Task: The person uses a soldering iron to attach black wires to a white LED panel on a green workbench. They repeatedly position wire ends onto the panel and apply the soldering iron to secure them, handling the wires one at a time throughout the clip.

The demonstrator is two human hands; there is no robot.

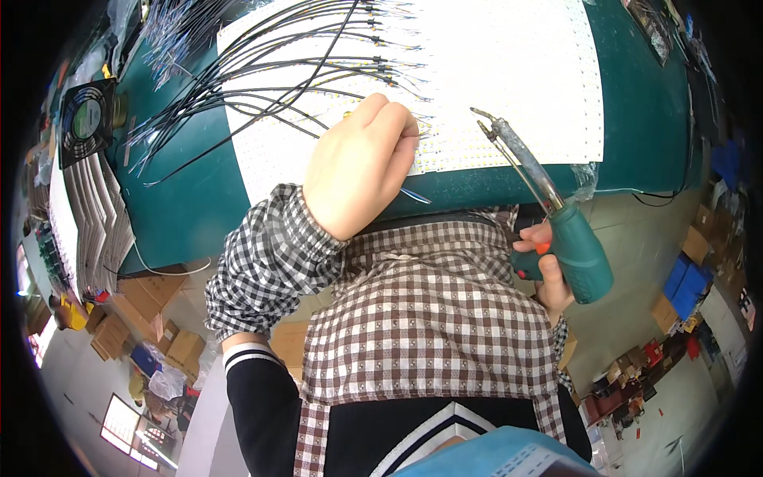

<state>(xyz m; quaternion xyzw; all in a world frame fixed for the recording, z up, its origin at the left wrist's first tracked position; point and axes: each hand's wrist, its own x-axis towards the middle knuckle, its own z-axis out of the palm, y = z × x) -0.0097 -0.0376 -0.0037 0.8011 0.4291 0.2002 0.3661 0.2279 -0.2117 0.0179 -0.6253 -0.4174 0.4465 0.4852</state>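
My left hand lies over the front part of a white board, its fingers curled together and the fingertips turned out of sight. Black cables with stripped, coloured wire ends stretch across the board and pass beside and beneath this hand. A few blue and white wire ends stick out past the board's front edge. In my right hand is a green-handled soldering gun, gripped round its handle at the trigger. Its metal tip points up and left over the board, apart from the left hand.
The board rests on a green table. At the left are a small black fan, a stack of white sheets and a bundle of loose wires. Cardboard boxes stand on the floor below.
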